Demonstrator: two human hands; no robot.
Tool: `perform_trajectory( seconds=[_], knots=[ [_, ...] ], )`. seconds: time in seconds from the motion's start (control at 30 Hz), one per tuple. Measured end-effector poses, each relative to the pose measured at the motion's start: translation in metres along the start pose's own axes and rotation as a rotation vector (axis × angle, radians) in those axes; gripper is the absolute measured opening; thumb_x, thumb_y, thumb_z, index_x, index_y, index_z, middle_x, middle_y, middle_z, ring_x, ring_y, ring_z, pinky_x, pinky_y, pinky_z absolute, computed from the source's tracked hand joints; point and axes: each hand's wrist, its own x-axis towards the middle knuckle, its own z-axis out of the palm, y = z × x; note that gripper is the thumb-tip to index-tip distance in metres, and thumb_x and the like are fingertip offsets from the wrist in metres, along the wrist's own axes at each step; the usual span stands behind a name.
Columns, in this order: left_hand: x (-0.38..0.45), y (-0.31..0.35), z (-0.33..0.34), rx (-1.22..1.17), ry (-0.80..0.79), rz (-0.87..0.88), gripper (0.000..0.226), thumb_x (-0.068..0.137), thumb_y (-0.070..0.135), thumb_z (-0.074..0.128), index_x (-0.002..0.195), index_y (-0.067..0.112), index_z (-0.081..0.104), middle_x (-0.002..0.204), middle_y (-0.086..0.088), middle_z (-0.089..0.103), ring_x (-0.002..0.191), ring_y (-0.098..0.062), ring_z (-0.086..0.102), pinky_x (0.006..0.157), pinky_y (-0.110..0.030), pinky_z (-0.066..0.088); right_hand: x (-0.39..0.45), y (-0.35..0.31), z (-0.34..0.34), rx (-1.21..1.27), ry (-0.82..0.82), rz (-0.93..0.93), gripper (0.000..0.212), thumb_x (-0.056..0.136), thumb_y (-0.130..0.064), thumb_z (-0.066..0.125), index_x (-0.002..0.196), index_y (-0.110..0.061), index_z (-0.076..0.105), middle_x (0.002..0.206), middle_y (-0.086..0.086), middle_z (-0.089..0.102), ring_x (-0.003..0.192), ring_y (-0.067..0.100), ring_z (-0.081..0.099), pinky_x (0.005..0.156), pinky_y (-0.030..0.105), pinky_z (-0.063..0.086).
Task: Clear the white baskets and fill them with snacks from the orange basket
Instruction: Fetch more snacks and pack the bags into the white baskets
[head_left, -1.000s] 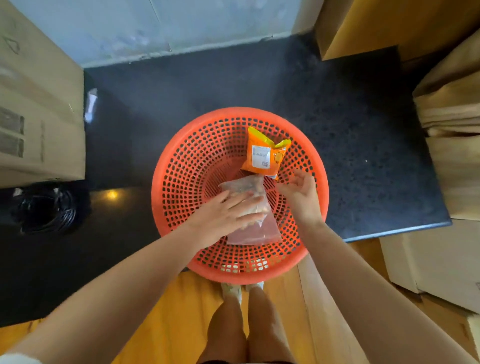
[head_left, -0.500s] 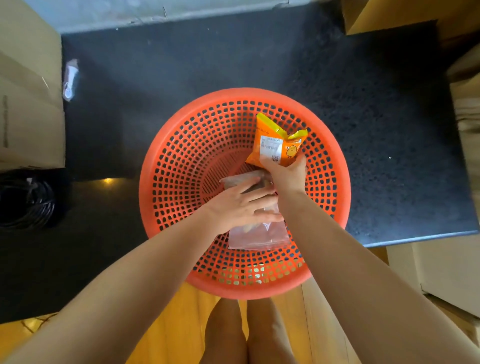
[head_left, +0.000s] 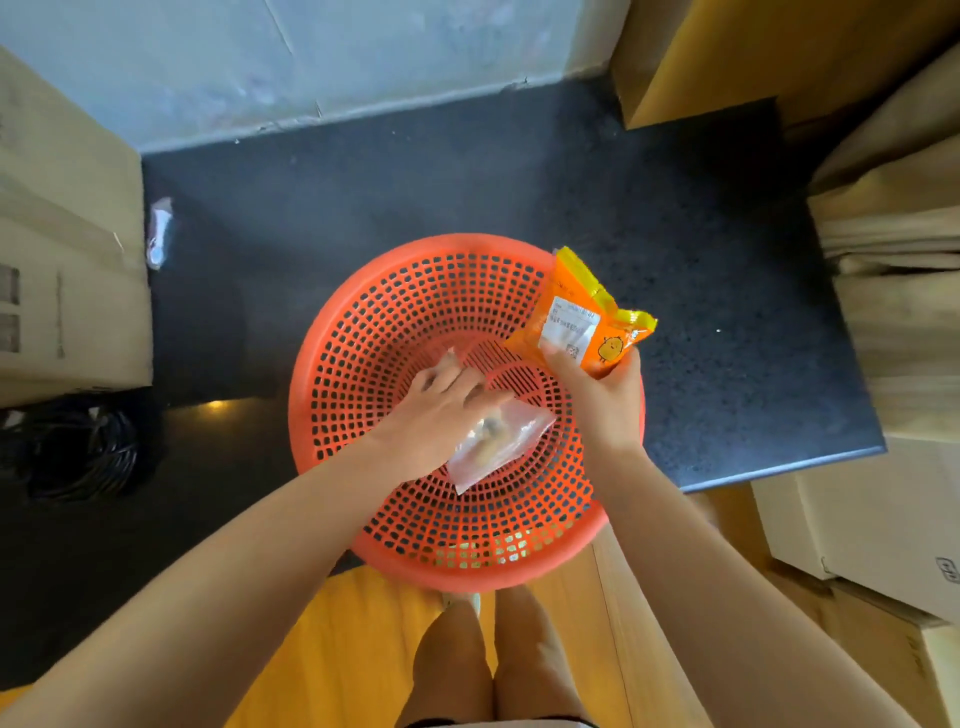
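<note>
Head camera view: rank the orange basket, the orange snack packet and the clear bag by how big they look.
1. orange basket, by far.
2. and 3. orange snack packet and clear bag: unsure, since the left hand hides part of the bag.

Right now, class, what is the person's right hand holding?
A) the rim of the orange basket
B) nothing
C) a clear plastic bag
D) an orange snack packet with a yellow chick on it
D: the right hand grips the orange snack packet raised over the orange basket rim, while the left hand is on the clear bag.
</note>
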Motion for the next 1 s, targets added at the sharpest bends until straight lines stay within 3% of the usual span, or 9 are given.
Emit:
perform_trajectory(
  seconds=[0.2, 0.27, 0.4, 0.53, 0.67, 0.73, 0.87, 0.93, 1.0],
  knots=[
    [-0.028, 0.012, -0.062, -1.123, 0.207, -0.491, 0.068, 0.073, 0.013, 0.051, 0.139, 0.013, 0.036, 0.139, -0.002, 0.042, 0.128, -0.02, 0.041, 0.11, -0.03, 0.03, -0.056, -0.027, -0.065, 0.125, 0.04, 0.02, 0.049, 0.072, -0.016, 0.078, 0.113, -0.006, 0.052, 0.11, 0.015, 0.067, 0.1, 0.026, 0.065, 0.091, 0.046, 0.052],
    [-0.04, 0.02, -0.08, -1.228, 0.263, -0.466, 0.075, 0.061, 0.014, 0.047, 0.134, 0.007, 0.034, 0.13, 0.001, 0.038, 0.123, -0.015, 0.039, 0.105, -0.021, 0.027, -0.078, -0.031, -0.082, 0.167, 0.072, 0.019, 0.05, 0.073, -0.015, 0.077, 0.114, -0.008, 0.049, 0.111, 0.015, 0.066, 0.098, 0.023, 0.065, 0.088, 0.039, 0.053],
    [-0.062, 0.038, -0.102, -1.402, 0.309, -0.379, 0.053, 0.066, 0.018, 0.053, 0.116, 0.006, 0.041, 0.116, -0.005, 0.05, 0.113, -0.026, 0.05, 0.1, -0.029, 0.041, -0.131, -0.035, -0.102, 0.209, 0.128, -0.029, 0.049, 0.071, -0.009, 0.077, 0.109, -0.015, 0.047, 0.101, 0.006, 0.07, 0.087, 0.013, 0.068, 0.071, 0.024, 0.054],
    [-0.087, 0.067, -0.12, -1.642, 0.126, -0.264, 0.062, 0.044, 0.005, 0.069, 0.101, 0.025, 0.057, 0.097, 0.004, 0.065, 0.093, -0.017, 0.06, 0.084, -0.03, 0.047, -0.2, -0.024, -0.113, 0.302, 0.245, -0.047, 0.044, 0.066, -0.006, 0.079, 0.097, -0.021, 0.053, 0.075, -0.012, 0.073, 0.064, 0.0, 0.067, 0.051, 0.012, 0.049],
    [-0.115, 0.088, -0.135, -1.782, -0.12, -0.098, 0.04, 0.053, 0.005, 0.065, 0.093, 0.008, 0.064, 0.072, 0.0, 0.073, 0.068, -0.014, 0.069, 0.061, -0.024, 0.053, -0.277, 0.006, -0.111, 0.436, 0.405, 0.006, 0.046, 0.058, -0.024, 0.078, 0.1, -0.024, 0.059, 0.085, -0.008, 0.075, 0.077, 0.01, 0.071, 0.063, 0.023, 0.053],
    [-0.131, 0.097, -0.138, -1.816, -0.267, 0.006, 0.02, 0.065, 0.013, 0.059, 0.082, 0.01, 0.068, 0.066, 0.001, 0.071, 0.063, -0.01, 0.068, 0.059, -0.021, 0.053, -0.315, 0.024, -0.104, 0.513, 0.523, 0.035, 0.051, 0.054, -0.028, 0.078, 0.102, -0.024, 0.061, 0.091, -0.005, 0.075, 0.084, 0.015, 0.071, 0.069, 0.029, 0.053],
    [-0.155, 0.115, -0.136, -1.855, -0.551, 0.038, 0.023, 0.072, 0.024, 0.053, 0.071, 0.018, 0.075, 0.067, 0.003, 0.07, 0.065, -0.008, 0.069, 0.058, -0.016, 0.053, -0.376, 0.056, -0.095, 0.63, 0.724, 0.081, 0.061, 0.053, -0.027, 0.078, 0.111, -0.016, 0.06, 0.096, 0.002, 0.074, 0.089, 0.021, 0.07, 0.077, 0.039, 0.054],
    [-0.167, 0.133, -0.133, -1.805, -0.707, 0.043, 0.02, 0.064, 0.032, 0.069, 0.077, 0.019, 0.076, 0.077, 0.001, 0.072, 0.073, -0.012, 0.07, 0.064, -0.022, 0.056, -0.412, 0.076, -0.092, 0.701, 0.841, 0.102, 0.058, 0.054, -0.024, 0.078, 0.109, -0.018, 0.06, 0.098, 0.003, 0.074, 0.09, 0.023, 0.07, 0.079, 0.043, 0.054],
    [-0.181, 0.157, -0.129, -1.707, -0.901, 0.071, 0.051, 0.039, 0.041, 0.088, 0.083, 0.019, 0.076, 0.082, -0.001, 0.073, 0.076, -0.015, 0.071, 0.066, -0.027, 0.058, -0.446, 0.096, -0.086, 0.77, 0.968, 0.13, 0.055, 0.054, -0.023, 0.079, 0.106, -0.021, 0.061, 0.093, 0.0, 0.075, 0.085, 0.021, 0.071, 0.074, 0.04, 0.056]
  ],
)
